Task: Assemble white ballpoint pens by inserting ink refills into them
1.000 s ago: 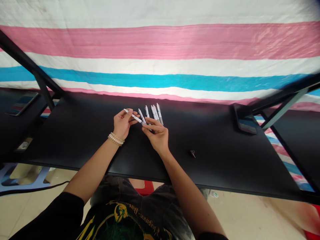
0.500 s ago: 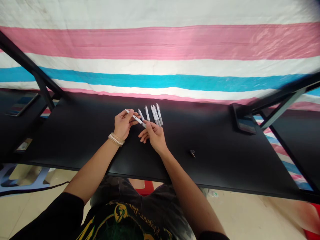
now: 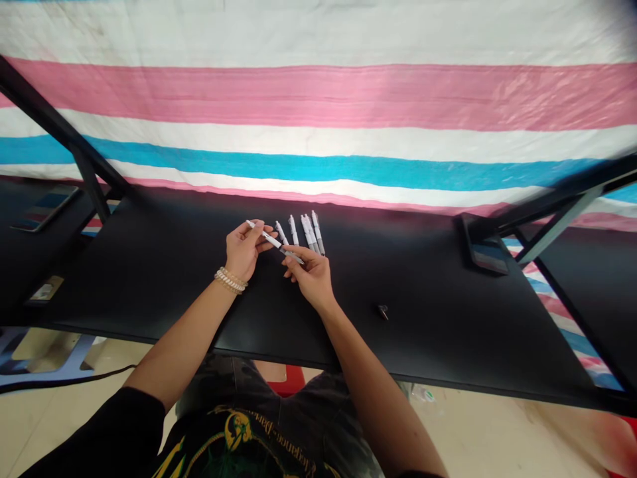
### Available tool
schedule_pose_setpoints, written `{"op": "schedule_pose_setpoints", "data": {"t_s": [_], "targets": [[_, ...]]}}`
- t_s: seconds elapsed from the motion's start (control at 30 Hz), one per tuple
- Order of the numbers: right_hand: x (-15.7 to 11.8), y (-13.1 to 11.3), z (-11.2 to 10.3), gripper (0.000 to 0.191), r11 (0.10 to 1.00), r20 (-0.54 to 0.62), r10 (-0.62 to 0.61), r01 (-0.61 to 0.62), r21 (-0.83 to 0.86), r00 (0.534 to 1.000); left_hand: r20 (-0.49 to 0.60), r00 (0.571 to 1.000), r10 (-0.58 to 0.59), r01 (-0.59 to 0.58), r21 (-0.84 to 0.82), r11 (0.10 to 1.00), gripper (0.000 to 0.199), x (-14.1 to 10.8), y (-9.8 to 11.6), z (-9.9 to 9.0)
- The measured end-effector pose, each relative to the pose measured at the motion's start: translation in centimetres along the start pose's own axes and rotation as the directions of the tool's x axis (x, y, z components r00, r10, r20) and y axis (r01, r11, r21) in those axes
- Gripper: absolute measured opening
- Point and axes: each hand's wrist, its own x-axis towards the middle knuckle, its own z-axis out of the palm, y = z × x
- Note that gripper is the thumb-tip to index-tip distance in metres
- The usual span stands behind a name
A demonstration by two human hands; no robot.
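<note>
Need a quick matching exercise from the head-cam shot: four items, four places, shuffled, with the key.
Items:
1. Bracelets
2. Held pen
3. Row of pens
4. Small black object

Places:
A. Lying side by side on the black table, beyond the hands
B. Around the wrist of the left hand
C. Alone on the table, right of the right hand
D. Between the fingers of both hands

Pairs: 1-B, 2-D, 3-A, 4-C

Head-worn view, facing forward, looking down
</note>
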Motion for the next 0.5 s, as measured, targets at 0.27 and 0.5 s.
{"op": "schedule_pose_setpoints", "data": {"t_s": [0.27, 0.5], "targets": [[-0.01, 0.09, -0.03, 0.031, 0.999, 0.036, 0.028, -0.029, 0.026, 0.999, 0.031, 0.999, -0.015, 0.015, 0.013, 1.0, 0.034, -0.09, -0.11, 0.02], [0.09, 0.5, -0.08, 0.036, 0.999, 0.052, 0.026, -0.025, -0.019, 0.998, 0.061, 0.998, -0.03, 0.028, 0.031, 0.999, 0.033, -0.3, -0.21, 0.18]]}}
